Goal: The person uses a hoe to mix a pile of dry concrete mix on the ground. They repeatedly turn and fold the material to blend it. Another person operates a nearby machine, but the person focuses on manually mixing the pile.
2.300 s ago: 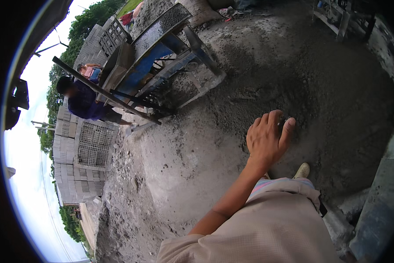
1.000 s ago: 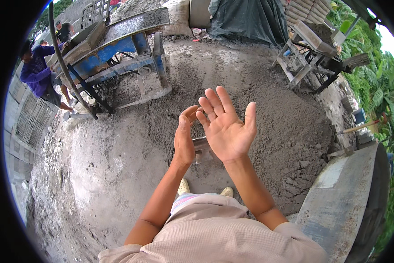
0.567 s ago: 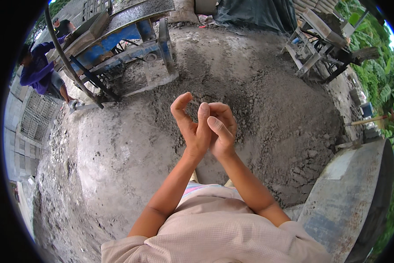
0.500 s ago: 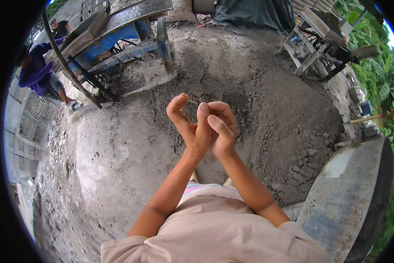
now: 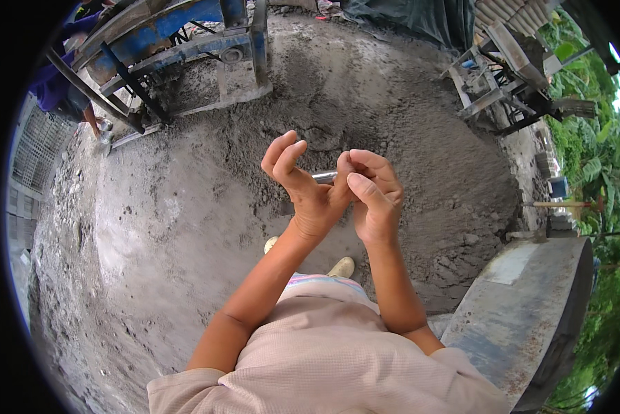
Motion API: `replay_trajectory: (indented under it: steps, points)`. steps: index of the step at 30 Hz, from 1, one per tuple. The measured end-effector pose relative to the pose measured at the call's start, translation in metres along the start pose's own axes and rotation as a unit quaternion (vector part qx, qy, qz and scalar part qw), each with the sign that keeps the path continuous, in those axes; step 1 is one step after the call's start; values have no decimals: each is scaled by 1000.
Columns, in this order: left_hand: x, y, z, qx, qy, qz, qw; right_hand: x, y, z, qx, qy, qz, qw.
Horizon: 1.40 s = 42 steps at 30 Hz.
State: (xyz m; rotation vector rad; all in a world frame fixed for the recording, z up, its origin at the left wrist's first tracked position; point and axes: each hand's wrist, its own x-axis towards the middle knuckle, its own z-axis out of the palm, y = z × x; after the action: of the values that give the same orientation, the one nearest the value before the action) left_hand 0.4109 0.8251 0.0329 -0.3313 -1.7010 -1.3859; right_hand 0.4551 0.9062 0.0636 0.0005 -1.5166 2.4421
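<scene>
The left hand [image 5: 308, 190] and right hand [image 5: 372, 196] are raised together, touching above a grey sand heap [image 5: 393, 124]. Both have curled fingers, seemingly around a small metal rod [image 5: 324, 176] between them; the grasp is unclear. A blue machine [image 5: 179, 41] stands far left.

Both forearms rise from the lower edge to the frame centre. The left hand [image 5: 303, 190] and right hand [image 5: 371, 196] are pressed together at the heels, fingers curled inward, wrists bent, fingertips pointing upward.
</scene>
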Motion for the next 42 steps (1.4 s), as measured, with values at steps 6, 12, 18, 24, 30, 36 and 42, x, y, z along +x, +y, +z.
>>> replay_trajectory:
  steps: [6,12,18,24,30,36,42]
  points:
    - [2,-2,3,2,-7,8,1000,1,-1,-3,38,31,39,998]
    - [2,-3,2,8,-21,0,1000,-1,1,-4,29,39,27,998]
    - [3,-2,2,4,-26,-8,1000,-2,-3,-2,-2,46,9,999]
    - [0,-3,4,5,-18,3,1000,-1,-8,10,-45,65,-6,997]
    - [1,1,1,20,-25,3,999,-2,-11,12,-79,48,-15,996]
    - [-3,-2,4,-3,-17,2,1000,-7,-17,12,-105,44,-3,993]
    - [-3,-3,3,-11,-18,-4,1000,-8,-20,14,-96,42,2,994]
